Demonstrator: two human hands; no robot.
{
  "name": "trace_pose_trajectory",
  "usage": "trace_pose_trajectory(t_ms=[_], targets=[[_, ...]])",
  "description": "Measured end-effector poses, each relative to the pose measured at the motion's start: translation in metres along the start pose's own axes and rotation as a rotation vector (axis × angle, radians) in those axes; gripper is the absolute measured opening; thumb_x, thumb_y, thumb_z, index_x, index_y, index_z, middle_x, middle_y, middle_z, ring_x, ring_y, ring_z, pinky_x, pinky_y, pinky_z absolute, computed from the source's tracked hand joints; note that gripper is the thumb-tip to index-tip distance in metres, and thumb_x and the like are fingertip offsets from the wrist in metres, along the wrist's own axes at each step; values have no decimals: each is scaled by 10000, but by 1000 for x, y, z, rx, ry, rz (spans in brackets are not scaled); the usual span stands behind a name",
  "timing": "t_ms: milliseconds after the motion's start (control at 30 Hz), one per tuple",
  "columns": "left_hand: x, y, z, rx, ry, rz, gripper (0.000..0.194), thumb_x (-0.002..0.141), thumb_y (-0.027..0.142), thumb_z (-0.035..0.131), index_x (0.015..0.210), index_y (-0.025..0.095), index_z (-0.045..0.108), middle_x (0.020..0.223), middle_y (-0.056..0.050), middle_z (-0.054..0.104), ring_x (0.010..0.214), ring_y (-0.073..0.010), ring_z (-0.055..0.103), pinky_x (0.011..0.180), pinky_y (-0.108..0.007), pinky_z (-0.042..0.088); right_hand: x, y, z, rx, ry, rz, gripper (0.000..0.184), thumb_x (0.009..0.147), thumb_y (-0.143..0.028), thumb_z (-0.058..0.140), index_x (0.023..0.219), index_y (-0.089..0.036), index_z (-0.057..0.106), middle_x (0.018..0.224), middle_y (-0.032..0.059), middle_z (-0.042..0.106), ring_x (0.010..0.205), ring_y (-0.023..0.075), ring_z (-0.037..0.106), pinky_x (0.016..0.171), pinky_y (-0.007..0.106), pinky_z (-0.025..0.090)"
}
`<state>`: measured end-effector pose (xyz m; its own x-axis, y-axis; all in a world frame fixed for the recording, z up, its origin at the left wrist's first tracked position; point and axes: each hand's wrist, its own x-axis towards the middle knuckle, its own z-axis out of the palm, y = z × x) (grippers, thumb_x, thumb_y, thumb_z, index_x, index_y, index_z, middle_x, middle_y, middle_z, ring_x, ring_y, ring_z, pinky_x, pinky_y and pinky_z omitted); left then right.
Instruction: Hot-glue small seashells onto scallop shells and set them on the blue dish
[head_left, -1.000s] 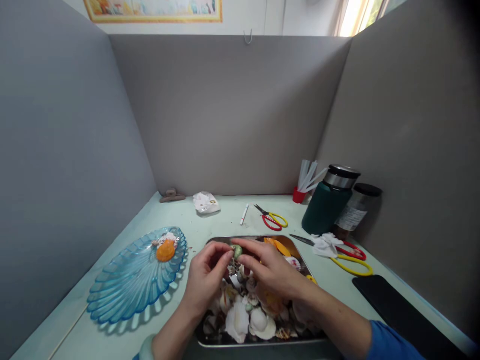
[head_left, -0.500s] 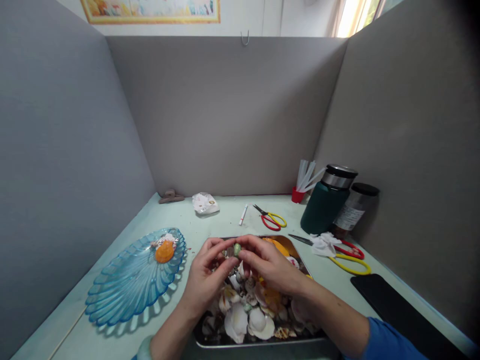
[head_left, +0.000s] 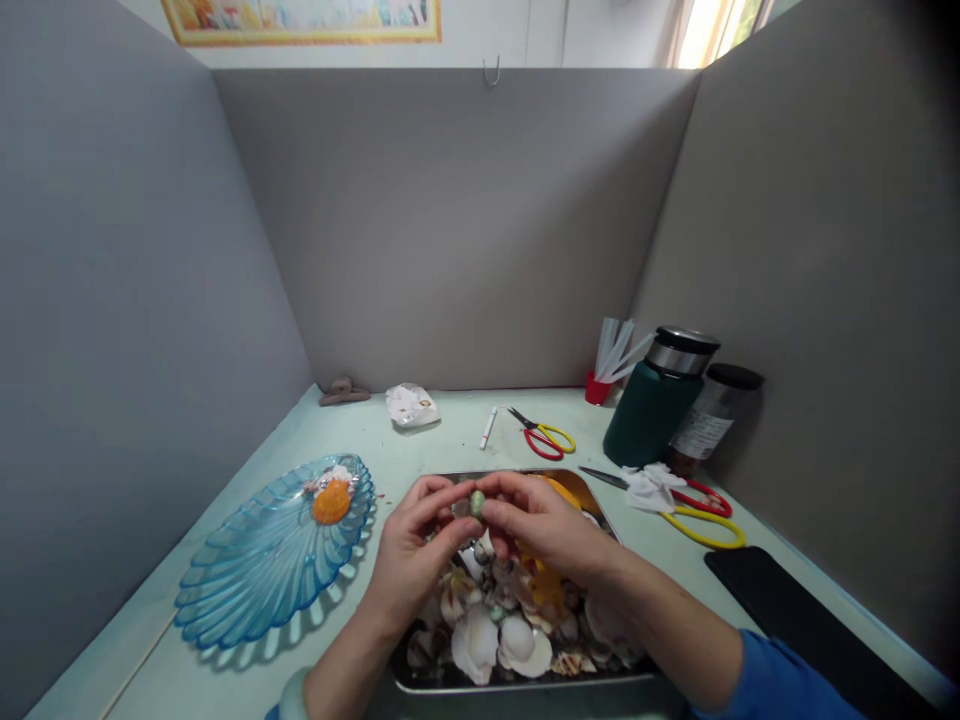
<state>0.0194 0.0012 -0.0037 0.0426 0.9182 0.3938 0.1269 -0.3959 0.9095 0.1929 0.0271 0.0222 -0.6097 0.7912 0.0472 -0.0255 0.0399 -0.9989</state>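
Note:
Above the tray, my left hand [head_left: 420, 540] and my right hand [head_left: 540, 525] meet at the fingertips. Pinched between them is a small, rounded green shell [head_left: 477, 503]. A greyish-brown patch shows beside it, inside the curve of my left fingers; I cannot make out what it is. Below the hands, the metal tray [head_left: 525, 686] is full of mixed seashells, among them a white scallop shell [head_left: 475, 643], a white bivalve shell [head_left: 517, 640] and some orange pieces. My hands and right forearm hide part of the pile.
On the left lies a blue shell-shaped dish [head_left: 255, 570] holding an orange shell [head_left: 332, 502] and pale bits. Scissors [head_left: 544, 438], larger scissors [head_left: 705, 515] under crumpled tissue [head_left: 652, 488], a green bottle [head_left: 660, 400], a jar [head_left: 712, 415] and a black phone-like slab [head_left: 795, 620] stand or lie right.
Both hands stay together over the tray with the green shell between the fingertips. Only slight finger movement shows, and the whole view has shifted a little.

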Motion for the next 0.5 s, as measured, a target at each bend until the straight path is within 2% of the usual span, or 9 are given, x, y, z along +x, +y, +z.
trace_pose_trajectory(t_ms=[333,500], targets=[[-1,-1,-1,35,-2,38,284,752,240,687,1035,258,713,947,-24,516,635,-87,489,594,-212,435,-1,-1,0,-6,-30,-30,272,866,-365,560,1057,-172,549,676,-23,576,532,90,529,439,173,358],[-2,2,0,57,-8,34,323,756,242,682,1078,256,688,967,-28,531,619,-85,489,579,-212,434,0,2,0,-33,-17,-25,271,895,-353,515,1118,-200,524,606,-37,563,475,85,482,422,177,337]])
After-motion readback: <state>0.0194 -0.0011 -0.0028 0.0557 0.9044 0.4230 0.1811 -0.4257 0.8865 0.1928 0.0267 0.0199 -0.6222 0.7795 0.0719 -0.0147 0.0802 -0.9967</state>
